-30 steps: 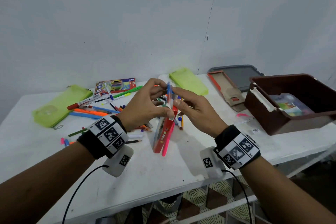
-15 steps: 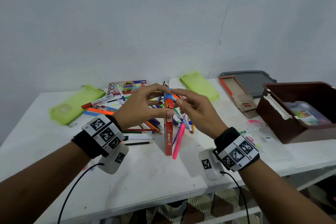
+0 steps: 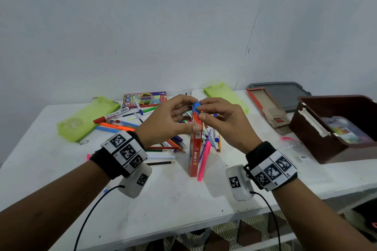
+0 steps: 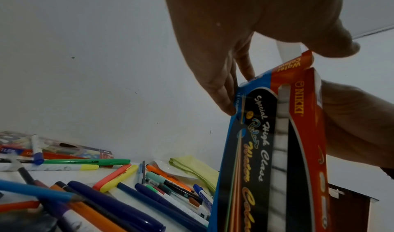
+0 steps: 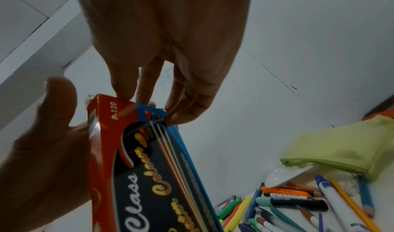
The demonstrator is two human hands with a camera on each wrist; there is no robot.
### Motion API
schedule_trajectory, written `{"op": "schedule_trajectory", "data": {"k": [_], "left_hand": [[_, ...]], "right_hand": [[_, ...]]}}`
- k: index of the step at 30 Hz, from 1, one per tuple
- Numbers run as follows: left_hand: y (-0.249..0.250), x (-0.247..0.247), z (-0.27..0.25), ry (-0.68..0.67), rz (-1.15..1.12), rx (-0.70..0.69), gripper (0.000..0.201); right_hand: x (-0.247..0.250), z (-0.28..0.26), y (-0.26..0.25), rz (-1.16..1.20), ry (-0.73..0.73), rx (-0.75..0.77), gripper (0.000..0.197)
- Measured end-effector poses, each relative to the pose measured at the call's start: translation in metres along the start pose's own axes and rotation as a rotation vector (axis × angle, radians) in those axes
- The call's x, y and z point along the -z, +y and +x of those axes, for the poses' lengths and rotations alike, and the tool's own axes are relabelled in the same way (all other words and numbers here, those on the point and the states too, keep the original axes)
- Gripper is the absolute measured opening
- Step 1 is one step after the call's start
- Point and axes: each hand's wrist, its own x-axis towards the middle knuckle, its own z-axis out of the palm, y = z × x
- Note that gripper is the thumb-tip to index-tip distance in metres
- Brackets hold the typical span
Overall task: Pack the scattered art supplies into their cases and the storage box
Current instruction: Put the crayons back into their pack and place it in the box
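The water-colour box [image 3: 195, 144] stands on its narrow end on the surface [image 3: 173, 199], upright between both hands. The left hand [image 3: 167, 123] steadies it: thumb pressed on the near red edge, fingers [image 4: 226, 92] laid flat on the printed face near the top. The right hand [image 3: 224, 120] works the top end, its fingers [image 5: 181, 114] pinched on the blue corner where the flap closes.

The step in hand looks like shutting the top flap. To do it well, the left thumb and fingers should squeeze only lightly, since thin card bows and narrows the opening; the right fingers should fold the flap along its crease and slide the tongue inside the wall, not over it. Keeping the bottom end planted on the surface gives something to push against.

The box is glossy printed card, flat and long, with sharp folded edges and a narrow clear window down one face. Just behind the fingers lies a loose heap of pens and markers [image 3: 126, 123], smooth plastic barrels that roll easily. Farther back are two soft lime-green pouches [image 3: 85, 118], limp fabric with zips. Well to the right of the right hand sits the brown storage box [image 3: 318, 134], rigid plastic, open-topped.
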Motion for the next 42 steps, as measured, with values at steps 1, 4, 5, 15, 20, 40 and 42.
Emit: {"op": "schedule_trajectory", "data": {"k": [1,4,5,15,20,40,42], "left_hand": [[0.001,-0.001,0.0,0.005,0.0,-0.009,0.057],[0.002,-0.001,0.001,0.035,0.025,-0.025,0.054],[0.002,-0.001,0.001,0.043,0.036,-0.025,0.055],[0.002,0.0,0.002,0.06,0.164,-0.023,0.055],[0.004,-0.001,0.003,0.054,0.158,-0.033,0.053],[0.001,-0.008,0.007,0.019,0.05,-0.065,0.047],[0.0,-0.008,0.007,-0.007,0.055,-0.083,0.046]], "right_hand": [[-0.001,-0.001,0.0,0.01,0.008,0.002,0.021],[-0.003,-0.003,0.003,0.007,0.016,-0.001,0.019],[-0.003,-0.003,0.004,0.009,0.017,-0.003,0.019],[-0.006,-0.004,0.006,0.024,0.018,-0.009,0.024],[-0.007,-0.005,0.006,-0.021,-0.002,0.051,0.027],[0.01,0.015,-0.002,-0.373,-0.15,0.191,0.013],[0.009,0.016,0.0,-0.432,-0.169,0.246,0.014]]}}
